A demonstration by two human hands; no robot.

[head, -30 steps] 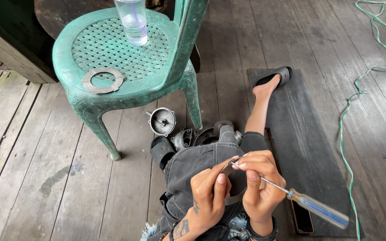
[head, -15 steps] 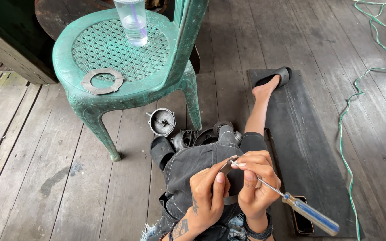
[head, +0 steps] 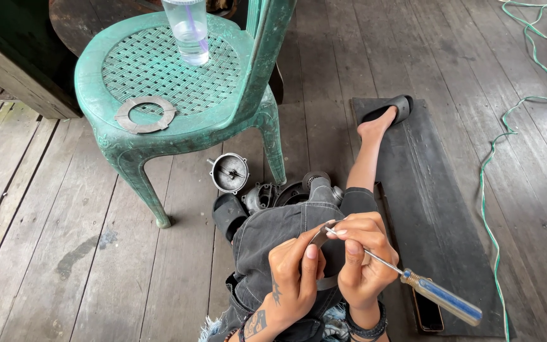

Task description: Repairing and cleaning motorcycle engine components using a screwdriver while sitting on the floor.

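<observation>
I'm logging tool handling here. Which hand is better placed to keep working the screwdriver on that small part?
Right. The right hand already pinches the screwdriver shaft near its tip, which meets the small metal part that the left hand steadies over the lap.

soft, even daylight fills the scene; nothing is blown out and nothing is lost in dark except the top left corner, which sinks into deep shade. shadows are faint and diffuse: a pale one lies on the floor boards [head: 64,253] under the green chair [head: 159,76]. a mild sheen shows on the clear cup [head: 187,28] and on the screwdriver [head: 413,282] shaft. focus is sharp throughout, with no motion blur. the wide lens bends the boards slightly near the edges.
</observation>
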